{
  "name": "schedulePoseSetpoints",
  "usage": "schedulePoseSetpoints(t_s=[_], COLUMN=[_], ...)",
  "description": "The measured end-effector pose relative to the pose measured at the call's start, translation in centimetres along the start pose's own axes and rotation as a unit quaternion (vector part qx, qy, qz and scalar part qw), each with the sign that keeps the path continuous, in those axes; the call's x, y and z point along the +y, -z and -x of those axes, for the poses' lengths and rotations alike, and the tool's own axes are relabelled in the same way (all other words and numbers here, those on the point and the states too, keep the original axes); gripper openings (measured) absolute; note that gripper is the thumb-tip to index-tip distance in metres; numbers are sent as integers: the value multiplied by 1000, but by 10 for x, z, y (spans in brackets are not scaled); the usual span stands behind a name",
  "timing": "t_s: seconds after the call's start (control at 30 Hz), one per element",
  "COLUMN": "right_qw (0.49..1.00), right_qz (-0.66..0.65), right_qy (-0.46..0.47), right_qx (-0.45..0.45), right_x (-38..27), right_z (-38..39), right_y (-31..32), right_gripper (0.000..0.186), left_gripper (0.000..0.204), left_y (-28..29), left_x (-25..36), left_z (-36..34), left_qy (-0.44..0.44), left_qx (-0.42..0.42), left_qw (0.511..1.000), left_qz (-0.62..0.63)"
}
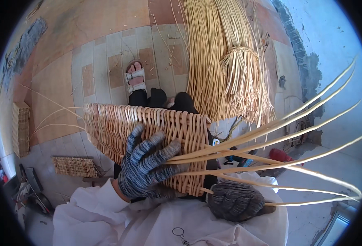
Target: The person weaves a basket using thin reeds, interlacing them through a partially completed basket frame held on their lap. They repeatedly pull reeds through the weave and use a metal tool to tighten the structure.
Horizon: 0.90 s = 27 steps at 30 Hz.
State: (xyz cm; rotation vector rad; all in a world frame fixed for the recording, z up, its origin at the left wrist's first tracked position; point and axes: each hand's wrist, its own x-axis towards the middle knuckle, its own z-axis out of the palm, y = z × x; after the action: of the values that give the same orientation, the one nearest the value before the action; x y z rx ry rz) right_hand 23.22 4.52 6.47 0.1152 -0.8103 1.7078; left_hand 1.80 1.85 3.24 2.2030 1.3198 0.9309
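Note:
A woven wicker panel [160,123] lies across my lap, its tight weave running from a braided far edge toward my body. My left hand [148,164], in a grey striped knit glove, rests on it with fingers spread flat. Several long pale wicker rods [271,134] stick out of the panel's right end and fan to the right, some passing beside my left fingertips. My right hand [236,201], in a matching glove, is closed at the panel's near right corner. One rod comes out of its right side; the fingertips are hidden underneath.
Large bundles of wicker rods [207,53] lie on the tiled floor ahead, one tied [240,51]. Woven pieces stand [21,129] and lie [76,166] at left. A red object [280,156] sits at right by the wall. Thin loose rods bend out at the panel's left end.

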Motion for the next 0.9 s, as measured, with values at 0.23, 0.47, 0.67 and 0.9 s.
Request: schedulePoseSetpoints(t_s=[0.23,0.47,0.67,0.9], right_qw=[999,992,993,996], right_qz=[2,-14,-13,65], right_qy=[29,23,20,-59], right_qx=[45,126,120,5], right_x=[15,1,-15,-13], right_z=[-21,-39,-26,11], right_y=[10,12,1,-9], right_gripper=[53,37,28,47], left_gripper=[47,75,78,72], left_y=[-4,0,4,8], left_x=[-2,23,27,19], left_z=[-7,-26,-16,9], left_qy=[26,85,71,-13], left_qx=[12,40,44,33], left_qw=[999,995,994,993], left_qz=[-31,-29,-69,-109])
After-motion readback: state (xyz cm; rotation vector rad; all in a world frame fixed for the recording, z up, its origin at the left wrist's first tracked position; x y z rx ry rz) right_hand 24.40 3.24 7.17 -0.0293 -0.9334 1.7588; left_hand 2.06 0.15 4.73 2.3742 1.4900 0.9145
